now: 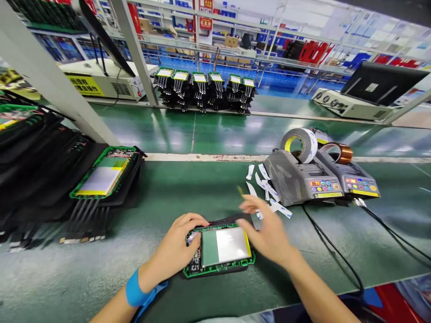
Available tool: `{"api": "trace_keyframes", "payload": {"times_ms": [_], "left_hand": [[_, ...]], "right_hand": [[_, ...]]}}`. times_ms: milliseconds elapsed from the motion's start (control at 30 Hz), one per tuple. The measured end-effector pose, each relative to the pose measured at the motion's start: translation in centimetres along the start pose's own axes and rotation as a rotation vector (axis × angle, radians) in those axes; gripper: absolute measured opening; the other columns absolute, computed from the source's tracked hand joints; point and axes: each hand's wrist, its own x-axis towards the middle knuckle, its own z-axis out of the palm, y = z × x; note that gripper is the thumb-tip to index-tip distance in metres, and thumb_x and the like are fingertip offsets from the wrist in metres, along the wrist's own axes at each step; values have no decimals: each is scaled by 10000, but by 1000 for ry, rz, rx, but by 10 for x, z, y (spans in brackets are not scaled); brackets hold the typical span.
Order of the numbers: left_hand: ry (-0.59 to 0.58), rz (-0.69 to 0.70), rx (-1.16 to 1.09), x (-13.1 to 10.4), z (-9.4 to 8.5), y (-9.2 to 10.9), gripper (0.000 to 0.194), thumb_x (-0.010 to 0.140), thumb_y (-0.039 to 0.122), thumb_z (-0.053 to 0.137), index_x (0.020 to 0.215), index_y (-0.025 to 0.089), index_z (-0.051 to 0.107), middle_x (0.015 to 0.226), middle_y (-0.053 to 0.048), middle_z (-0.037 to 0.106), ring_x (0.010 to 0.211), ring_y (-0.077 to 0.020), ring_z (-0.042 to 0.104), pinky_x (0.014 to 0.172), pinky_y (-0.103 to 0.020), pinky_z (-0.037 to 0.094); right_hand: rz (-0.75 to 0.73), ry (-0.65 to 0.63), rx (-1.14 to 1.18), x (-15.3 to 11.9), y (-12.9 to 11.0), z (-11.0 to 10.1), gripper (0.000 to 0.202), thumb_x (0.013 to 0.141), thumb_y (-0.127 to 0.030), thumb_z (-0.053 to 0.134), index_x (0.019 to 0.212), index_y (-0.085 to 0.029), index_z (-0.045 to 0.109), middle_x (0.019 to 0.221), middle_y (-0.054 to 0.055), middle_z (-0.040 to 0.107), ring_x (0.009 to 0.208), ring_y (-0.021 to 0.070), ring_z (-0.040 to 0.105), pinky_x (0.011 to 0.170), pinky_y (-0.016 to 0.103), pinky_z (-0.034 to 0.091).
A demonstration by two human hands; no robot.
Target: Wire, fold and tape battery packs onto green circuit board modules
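A green frame (220, 269) lies flat on the bench (168, 193), directly before the person; in it sit a panel (232, 245), white to the right and green to the left, and, at the left end, small exposed components (195, 264). The left hand (177, 244) is partly closed around that end, thumb over the components and fingers at the far edge. The right hand (267, 231) is half open over the right end, thumb apart from bent fingers; something yellowish blurs at the fingertips, and whether it is held I cannot tell. To the right, two dispensers (286, 179) carry one tape roll each, a white roll (313, 143) and an amber roll (346, 154), with loose white strips (250, 172) beside them. At left, a second frame (90, 171) holds a similar panel. Far behind stand cartons (231, 41), contents hidden.
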Motion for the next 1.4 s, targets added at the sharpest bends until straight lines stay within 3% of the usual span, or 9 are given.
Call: {"api": "trace_keyframes", "payload": {"times_ms": [33, 100, 233, 367, 600, 867, 1033, 1300, 1400], "left_hand": [[4, 3, -1, -1, 1, 0, 314, 816, 130, 460, 1031, 275, 637, 1101, -24, 622, 1047, -207, 582, 946, -394, 478], [14, 11, -3, -3, 2, 0, 310, 817, 119, 461, 1032, 268, 628, 1100, -24, 616, 1055, -202, 576, 958, -392, 469], [39, 32, -12, -4, 4, 0, 280, 828, 121, 485, 1030, 261, 620, 1094, -25, 614, 1038, -188, 579, 946, -367, 473], [93, 63, -5, -4, 7, -3, 141, 866, 200, 528, 947, 255, 630, 1039, -18, 622, 993, -178, 584, 898, -347, 482], [184, 166, 117, -8, 6, -5, 120, 913, 203, 495, 888, 230, 610, 922, -12, 608, 906, -185, 540, 848, -385, 424], [131, 227, 238, -9, 4, 2, 169, 917, 143, 450, 971, 217, 592, 968, -24, 586, 916, -191, 495, 844, -392, 410], [120, 247, 275, -10, 3, 3, 194, 912, 126, 429, 1015, 199, 576, 987, -41, 567, 938, -197, 478, 871, -408, 400], [62, 272, 306, -6, 0, 6, 196, 886, 98, 402, 983, 182, 549, 977, -52, 548, 943, -208, 465, 882, -416, 393], [34, 282, 313, -6, -3, 8, 147, 875, 169, 474, 1010, 181, 529, 1010, -56, 545, 966, -223, 466, 898, -435, 389]], "right_hand": [[-25, -133, 40, 6, -8, 17, 545, 814, -261, 628, 1308, -243, 397, 1068, 61, 632, 891, 184, 612, 821, 359, 528], [-49, -286, 92, 16, -18, 44, 573, 836, -216, 587, 1349, -258, 336, 1048, 43, 637, 882, 169, 617, 838, 357, 531], [-61, -363, 167, 26, -25, 62, 468, 880, -118, 475, 1314, -269, 387, 855, -10, 643, 758, 136, 616, 762, 302, 539], [-118, -291, 301, 25, -24, 61, 360, 904, -189, 514, 1252, -269, 465, 850, -21, 657, 762, 110, 631, 775, 250, 538], [-285, -284, 157, 11, -1, 59, 338, 936, -199, 488, 1264, -281, 480, 883, 4, 655, 799, 117, 630, 756, 238, 532], [-272, -394, 11, 9, 0, 49, 411, 951, -173, 422, 1345, -282, 383, 1009, 32, 682, 908, 164, 648, 802, 315, 554], [-389, -401, -29, 5, 0, 46, 517, 920, -70, 387, 1394, -266, 322, 1252, 57, 607, 1089, 170, 599, 914, 350, 523], [-551, -403, -164, 10, -3, 42, 490, 957, -92, 308, 1435, -160, 225, 1143, 104, 654, 994, 170, 614, 839, 368, 529], [-626, -335, -181, 9, -1, 40, 513, 949, -55, 304, 1441, -146, 188, 1084, 82, 677, 958, 150, 615, 837, 349, 522]]}}
